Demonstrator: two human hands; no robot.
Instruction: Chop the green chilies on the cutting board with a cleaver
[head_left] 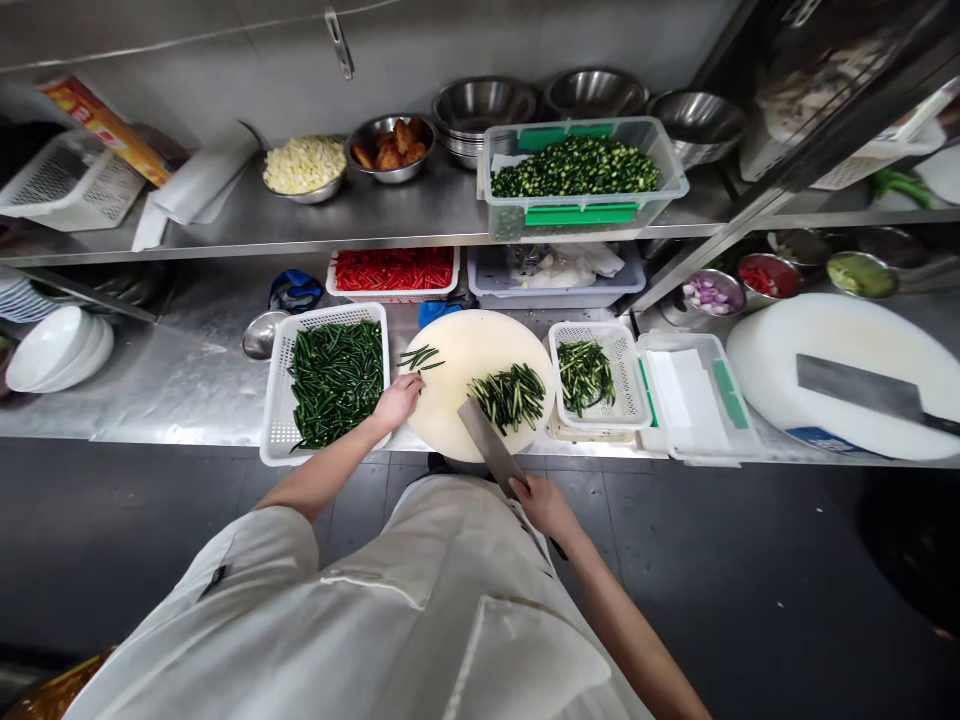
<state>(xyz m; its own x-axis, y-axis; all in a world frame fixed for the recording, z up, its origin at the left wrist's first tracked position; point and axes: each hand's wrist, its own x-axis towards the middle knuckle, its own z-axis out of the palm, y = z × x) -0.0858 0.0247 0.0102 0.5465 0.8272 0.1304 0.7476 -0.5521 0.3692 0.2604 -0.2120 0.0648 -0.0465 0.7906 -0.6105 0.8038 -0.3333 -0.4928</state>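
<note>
My right hand (546, 508) is closed round the handle of a cleaver (489, 440). Its blade tip rests at the round white cutting board (442, 425), beside a pile of cut green chili peppers (510, 395). At the board's left edge, my left hand (400, 400) has its fingers closed at a few whole green chili peppers (420, 357); the exact grip is partly hidden. Left of it stands a white basket (276, 400) full of long green chili peppers (336, 375). Right of the board, a smaller white basket (626, 390) holds cut green strips (585, 375).
Behind the board are a basket of red chilies (394, 270) and a grey tub (559, 290). A shelf (315, 238) above carries bowls and a clear bin (585, 215). At right lie a clear container (694, 390) and a second board (772, 345) with another cleaver (859, 385).
</note>
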